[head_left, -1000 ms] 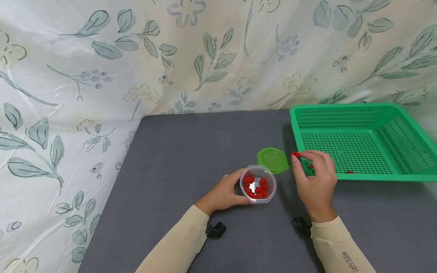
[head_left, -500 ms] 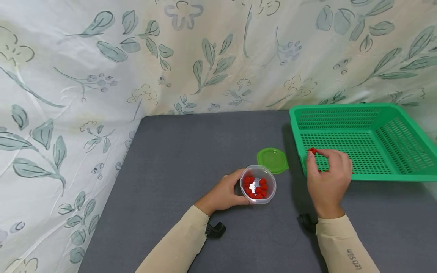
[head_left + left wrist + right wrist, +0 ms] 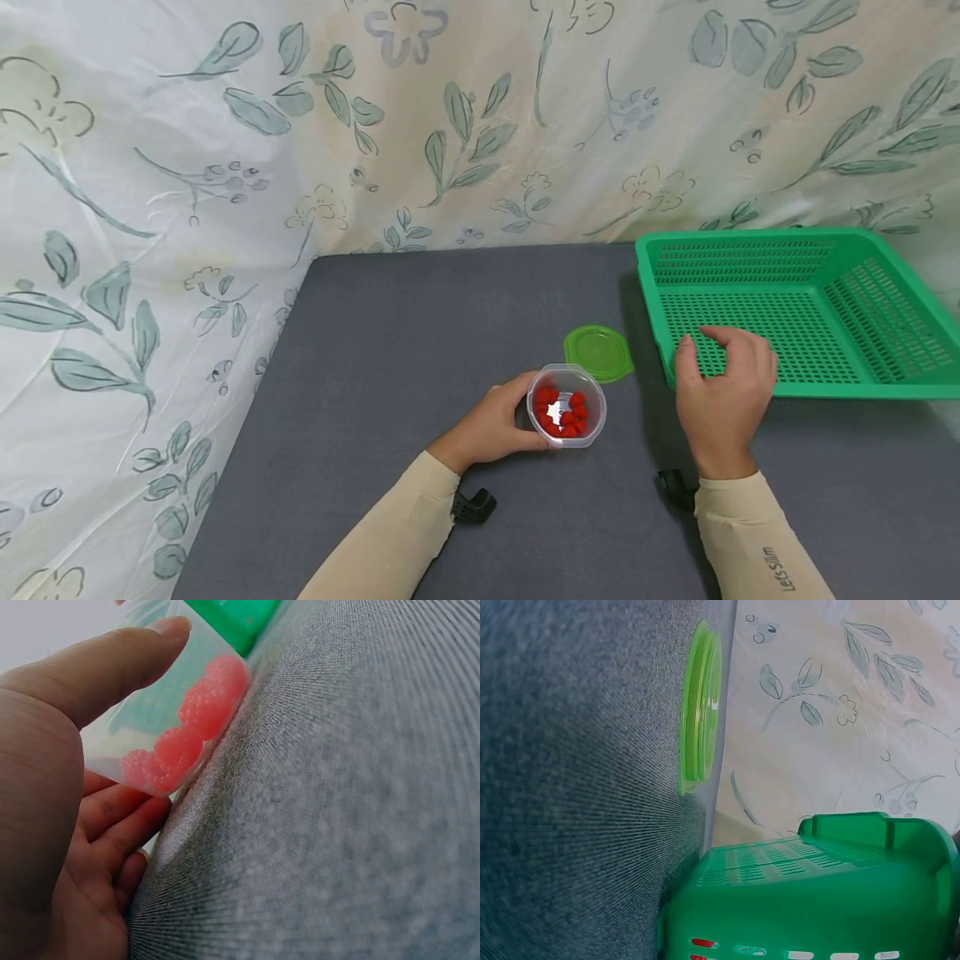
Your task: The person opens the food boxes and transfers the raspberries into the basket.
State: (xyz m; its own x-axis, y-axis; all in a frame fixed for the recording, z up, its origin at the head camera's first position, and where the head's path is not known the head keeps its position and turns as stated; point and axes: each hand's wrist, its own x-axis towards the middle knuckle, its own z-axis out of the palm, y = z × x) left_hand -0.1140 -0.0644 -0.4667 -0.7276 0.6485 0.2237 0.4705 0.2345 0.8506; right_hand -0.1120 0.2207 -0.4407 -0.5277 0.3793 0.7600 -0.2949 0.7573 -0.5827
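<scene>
My left hand (image 3: 491, 423) grips a clear plastic cup (image 3: 597, 421) at its left side, thumb at the near side and fingers at the far side. Red raspberries (image 3: 202, 709) lie on the cup's bottom, with some bare floor between them. Over the near left corner of a green basket (image 3: 795, 389), my right hand (image 3: 722, 396) is held with thumb and forefinger apart and nothing between them. Through slots in the basket's wall, bits of red (image 3: 703, 943) show in the right wrist view; my right hand hides that corner from above.
A green lid (image 3: 598, 353) lies flat on the dark grey table (image 3: 420, 325), just behind the cup and left of the basket. A floral cloth (image 3: 480, 125) hangs behind the table and along its left side.
My right hand has moved right from the basket's left rim to over its inside. The raspberry it pinched has left its fingers. My left hand and the cup have stayed in place.
</scene>
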